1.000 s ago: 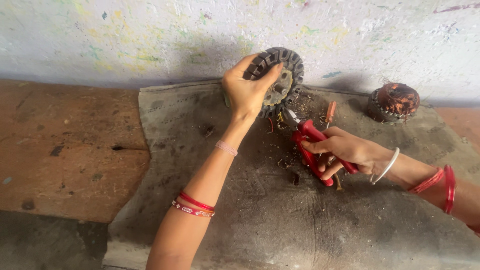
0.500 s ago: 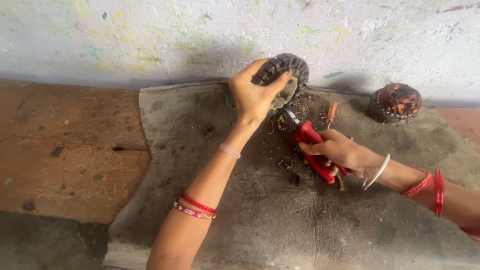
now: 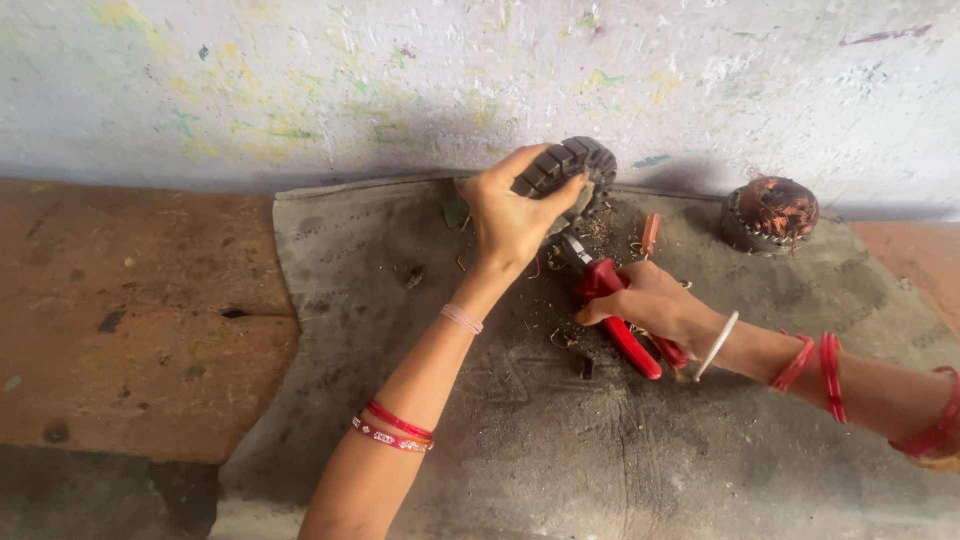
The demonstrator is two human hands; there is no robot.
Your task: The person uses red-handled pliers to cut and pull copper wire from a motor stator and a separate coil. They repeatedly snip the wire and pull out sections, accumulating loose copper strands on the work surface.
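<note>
The left hand (image 3: 512, 215) grips a dark, ribbed motor stator (image 3: 568, 172) and tips it up on edge against the foot of the pale, paint-flecked wall (image 3: 400, 80). Its fingers (image 3: 540, 160) wrap over the top rim, thumb on the near side, so the round core stands tilted instead of lying flat. It rests on the grey mat (image 3: 640, 450) that covers this part of the floor, at the mat's far edge.

The right hand (image 3: 650, 300) is closed around the red handles of a pair of cutting pliers (image 3: 612, 312). The metal nose points up and left, toward the lower side of the stator, just beside it; whether the tip actually touches the winding cannot be told from this view, nor whether the tool's nose is shut.

Short bits of copper wire (image 3: 560, 338) lie scattered on the mat between the 2 hands, and a small orange-handled tool (image 3: 650, 233) lies just beyond the pliers. A second stator (image 3: 770, 212), its copper winding showing, stands well apart to the right, near the wall. Bare brown floor (image 3: 130, 320) lies to the left of the mat.

Judging by the scraps and the pose, the step in hand looks like stripping the winding from the held core. The next move seems to call for a steady left grip that keeps the core from rolling, and for the plier tip to catch wire and not the metal ribs
</note>
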